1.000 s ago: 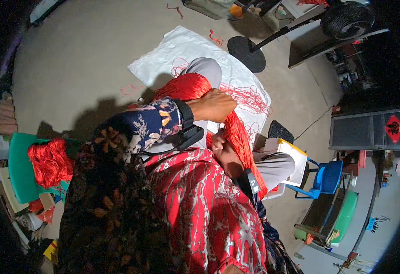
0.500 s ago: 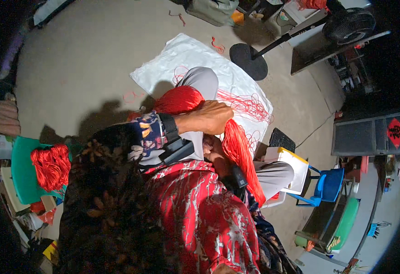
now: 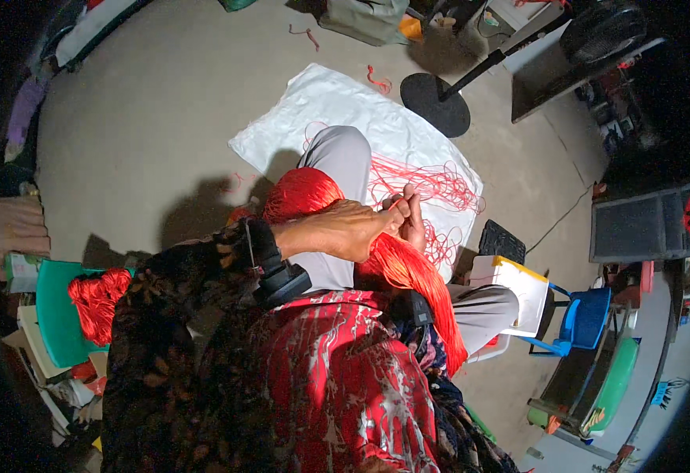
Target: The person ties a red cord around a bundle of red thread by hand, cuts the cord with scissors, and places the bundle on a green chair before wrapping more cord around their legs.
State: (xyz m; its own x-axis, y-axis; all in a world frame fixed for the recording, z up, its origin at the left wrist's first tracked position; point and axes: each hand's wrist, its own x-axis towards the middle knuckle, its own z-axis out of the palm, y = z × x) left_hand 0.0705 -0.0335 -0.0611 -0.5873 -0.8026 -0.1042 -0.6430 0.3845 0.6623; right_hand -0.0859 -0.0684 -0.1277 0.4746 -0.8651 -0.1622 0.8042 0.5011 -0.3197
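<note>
A thick hank of shiny red cord [image 3: 424, 276] lies across my lap. Its rounded end bulges over my left knee, and its long end drapes down over my right thigh. My left hand [image 3: 345, 229] is closed around the hank's middle. Close against those fingers is my right hand [image 3: 413, 221], pinching what looks like a thin red strand; my sleeve and the hank partly hide that forearm. Loose, tangled red strands [image 3: 440, 188] spread over the white sheet [image 3: 298, 110] beyond my hands.
Left of me, a green chair [image 3: 53, 303] bears another red bundle [image 3: 99, 303]. A standing fan's round base [image 3: 435, 104] is beyond the sheet. To my right are a white box [image 3: 510, 292] with a yellow edge and a blue chair [image 3: 585, 319]. Red scraps lie on the floor.
My right hand has come up from beneath my left wrist to the far side of the hank, beside my left fingers. My left hand has moved slightly left and down, still gripping the hank.
</note>
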